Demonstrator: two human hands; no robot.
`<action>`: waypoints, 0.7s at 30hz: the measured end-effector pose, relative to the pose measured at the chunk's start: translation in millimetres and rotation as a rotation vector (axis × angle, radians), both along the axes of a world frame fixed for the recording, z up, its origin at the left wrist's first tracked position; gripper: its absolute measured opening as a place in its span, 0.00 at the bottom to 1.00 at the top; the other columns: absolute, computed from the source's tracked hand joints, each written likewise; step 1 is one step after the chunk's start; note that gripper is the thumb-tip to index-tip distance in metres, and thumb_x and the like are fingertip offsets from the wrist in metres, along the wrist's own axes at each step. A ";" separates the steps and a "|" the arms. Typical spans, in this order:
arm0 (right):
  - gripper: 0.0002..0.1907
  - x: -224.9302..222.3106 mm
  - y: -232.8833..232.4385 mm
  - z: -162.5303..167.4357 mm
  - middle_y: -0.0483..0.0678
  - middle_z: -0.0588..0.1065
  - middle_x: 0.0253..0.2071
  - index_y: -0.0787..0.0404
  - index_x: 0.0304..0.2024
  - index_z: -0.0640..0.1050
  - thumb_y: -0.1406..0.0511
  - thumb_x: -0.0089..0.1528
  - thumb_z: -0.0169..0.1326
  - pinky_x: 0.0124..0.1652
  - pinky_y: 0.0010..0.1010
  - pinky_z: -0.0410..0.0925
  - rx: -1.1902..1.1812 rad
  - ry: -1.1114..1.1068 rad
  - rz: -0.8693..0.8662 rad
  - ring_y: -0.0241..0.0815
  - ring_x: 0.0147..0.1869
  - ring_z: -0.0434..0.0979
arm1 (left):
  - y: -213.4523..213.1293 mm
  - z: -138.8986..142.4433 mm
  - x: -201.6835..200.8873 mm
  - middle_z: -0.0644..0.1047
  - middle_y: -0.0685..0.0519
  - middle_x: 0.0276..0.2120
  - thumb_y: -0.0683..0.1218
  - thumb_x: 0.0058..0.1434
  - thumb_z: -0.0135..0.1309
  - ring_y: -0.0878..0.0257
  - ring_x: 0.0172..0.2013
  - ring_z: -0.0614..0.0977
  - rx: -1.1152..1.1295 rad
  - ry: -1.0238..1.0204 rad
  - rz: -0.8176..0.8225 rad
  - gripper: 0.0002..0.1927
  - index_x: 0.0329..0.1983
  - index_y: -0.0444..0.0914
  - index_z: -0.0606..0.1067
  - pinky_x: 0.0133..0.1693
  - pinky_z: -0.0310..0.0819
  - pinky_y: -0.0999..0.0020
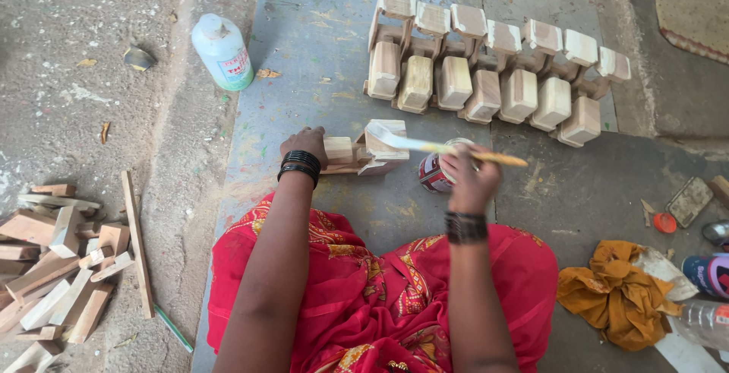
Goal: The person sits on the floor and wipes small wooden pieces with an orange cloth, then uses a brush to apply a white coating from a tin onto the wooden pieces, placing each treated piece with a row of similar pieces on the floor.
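Her right hand has a closed grip on a paintbrush, bristles laid on the small wooden piece. The left hand clasps that piece, steadying it on the floor. A tin sits close, finished pieces lined up beyond.

This looks like a small woodwork shop set up on a rough floor with paint marks on it. A row of little wooden toys stands there, all the same shape, and a heap of wood scraps lies to one side. A glue bottle, a small tin, a brush and an orange rag are close by.
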State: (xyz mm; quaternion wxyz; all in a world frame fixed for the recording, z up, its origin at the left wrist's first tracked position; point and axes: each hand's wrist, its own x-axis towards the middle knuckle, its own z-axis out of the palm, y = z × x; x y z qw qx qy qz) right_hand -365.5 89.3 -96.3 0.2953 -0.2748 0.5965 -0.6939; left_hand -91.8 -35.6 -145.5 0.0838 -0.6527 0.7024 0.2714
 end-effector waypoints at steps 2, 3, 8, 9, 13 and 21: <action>0.10 -9.6 13.2 9.2 0.56 0.79 0.41 0.69 0.46 0.75 0.67 0.66 0.58 0.41 0.36 0.82 -0.024 -0.028 -0.002 0.46 0.39 0.85 | -1.6 -2.1 -1.3 0.75 0.52 0.59 0.46 0.49 0.71 0.50 0.60 0.76 -0.012 0.016 0.008 0.32 0.59 0.50 0.73 0.56 0.74 0.54; 0.10 -10.8 13.4 11.9 0.56 0.79 0.40 0.69 0.46 0.75 0.67 0.66 0.58 0.41 0.36 0.82 -0.034 -0.040 -0.005 0.46 0.39 0.85 | -2.8 -2.7 -3.4 0.75 0.52 0.59 0.45 0.49 0.70 0.49 0.60 0.76 -0.019 0.024 0.010 0.32 0.59 0.50 0.73 0.57 0.74 0.54; 0.11 12.8 -14.9 4.0 0.54 0.77 0.40 0.69 0.44 0.73 0.68 0.65 0.58 0.38 0.36 0.82 -0.098 -0.091 0.058 0.46 0.37 0.85 | -5.2 -3.6 -9.9 0.75 0.52 0.58 0.46 0.48 0.72 0.47 0.60 0.75 -0.019 0.008 -0.009 0.31 0.56 0.49 0.74 0.57 0.73 0.54; 0.11 17.2 -17.2 1.2 0.53 0.77 0.40 0.69 0.43 0.72 0.68 0.64 0.58 0.36 0.35 0.82 -0.095 -0.122 0.083 0.46 0.36 0.85 | -4.7 -4.1 -8.6 0.75 0.52 0.58 0.46 0.47 0.72 0.47 0.60 0.75 -0.013 0.015 -0.005 0.32 0.56 0.49 0.74 0.57 0.73 0.54; 0.11 7.6 11.5 3.4 0.56 0.77 0.40 0.70 0.44 0.73 0.70 0.64 0.59 0.37 0.36 0.80 -0.031 0.058 -0.006 0.46 0.37 0.85 | -2.0 -10.0 -1.9 0.75 0.52 0.58 0.46 0.47 0.72 0.48 0.60 0.76 -0.028 0.046 0.022 0.31 0.55 0.48 0.75 0.56 0.74 0.54; 0.09 -2.6 4.2 12.4 0.56 0.79 0.42 0.68 0.45 0.75 0.70 0.64 0.58 0.39 0.34 0.80 -0.083 -0.018 0.009 0.45 0.37 0.86 | -6.7 -14.2 -13.1 0.75 0.53 0.59 0.46 0.48 0.71 0.46 0.61 0.75 -0.036 0.031 -0.008 0.31 0.57 0.49 0.75 0.58 0.73 0.54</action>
